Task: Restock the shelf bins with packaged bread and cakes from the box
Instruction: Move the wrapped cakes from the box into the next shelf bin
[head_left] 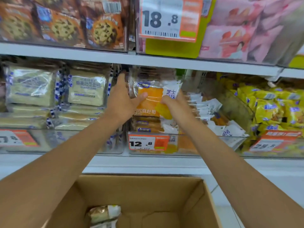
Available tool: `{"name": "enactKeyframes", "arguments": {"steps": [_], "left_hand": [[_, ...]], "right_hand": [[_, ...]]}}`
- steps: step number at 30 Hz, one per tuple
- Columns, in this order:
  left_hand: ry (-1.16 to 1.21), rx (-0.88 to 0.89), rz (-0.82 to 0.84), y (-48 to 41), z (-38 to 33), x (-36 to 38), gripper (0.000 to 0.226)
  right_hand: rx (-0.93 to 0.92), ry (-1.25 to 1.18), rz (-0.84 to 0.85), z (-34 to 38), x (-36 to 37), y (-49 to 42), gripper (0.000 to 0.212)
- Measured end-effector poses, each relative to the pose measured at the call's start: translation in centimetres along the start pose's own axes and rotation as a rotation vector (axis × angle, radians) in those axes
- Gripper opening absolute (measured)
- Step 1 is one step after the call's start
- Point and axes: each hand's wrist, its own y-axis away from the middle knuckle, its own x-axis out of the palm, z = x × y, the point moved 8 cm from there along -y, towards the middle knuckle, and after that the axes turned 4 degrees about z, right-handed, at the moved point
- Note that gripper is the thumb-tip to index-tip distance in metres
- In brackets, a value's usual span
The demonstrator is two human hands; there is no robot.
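An orange-and-white packet of toast bread (pixel 151 97) stands upright at the top of the middle clear shelf bin (pixel 181 145), above a stack of like packets. My left hand (pixel 121 97) grips its left edge, thumb across the front. My right hand (pixel 174 104) holds its right side, fingers behind the wrapper. Below, the open cardboard box (pixel 164 191) holds one wrapped bread packet (pixel 105 213) at its bottom left.
The left bin holds pale toast packets (pixel 85 89). Yellow snack packets (pixel 271 104) fill the right bin. Cookie packs (pixel 65 23) and pink packs (pixel 238 30) sit on the shelf above. Price tags (pixel 148 142) hang on the bin fronts.
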Motion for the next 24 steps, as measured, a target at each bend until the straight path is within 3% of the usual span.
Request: {"name": "enactKeyframes", "arguments": {"steps": [1, 3, 9, 13, 15, 17, 18, 21, 24], "left_hand": [[0.012, -0.03, 0.016, 0.2, 0.3, 0.0, 0.093], [0.011, -0.008, 0.06, 0.6, 0.0, 0.0, 0.105], [-0.265, 0.029, 0.038, 0.9, -0.9, 0.1, 0.1], [-0.229, 0.028, -0.017, 1.8, -0.9, -0.1, 0.107], [-0.204, -0.012, -0.066, 2.6, -0.6, -0.8, 0.107], [-0.2, -0.02, -0.139, 4.1, -1.1, -1.6, 0.091], [-0.211, 0.007, -0.169, 5.2, -1.7, -1.8, 0.075], [-0.183, 0.042, -0.14, 9.4, -2.6, -1.6, 0.035], [-0.093, -0.063, -0.01, 13.8, 0.2, 0.0, 0.025]], "right_hand": [[-0.012, 0.009, -0.013, -0.1, 0.0, 0.0, 0.036], [-0.019, 0.021, -0.042, -0.3, -0.3, 0.1, 0.036], [-0.074, 0.165, -0.021, -0.1, -0.1, 0.7, 0.049], [-0.047, 0.189, -0.058, -0.3, -0.9, 2.1, 0.057], [-0.028, 0.252, -0.107, -0.4, -1.7, 3.0, 0.077], [-0.018, 0.341, -0.163, -0.4, -2.5, 4.4, 0.094], [-0.049, 0.398, -0.197, -0.3, -2.8, 5.2, 0.092], [-0.224, 0.537, -0.303, 0.7, -2.9, 8.5, 0.061], [-0.218, 0.539, -0.202, -1.3, -1.0, 12.2, 0.041]]}}
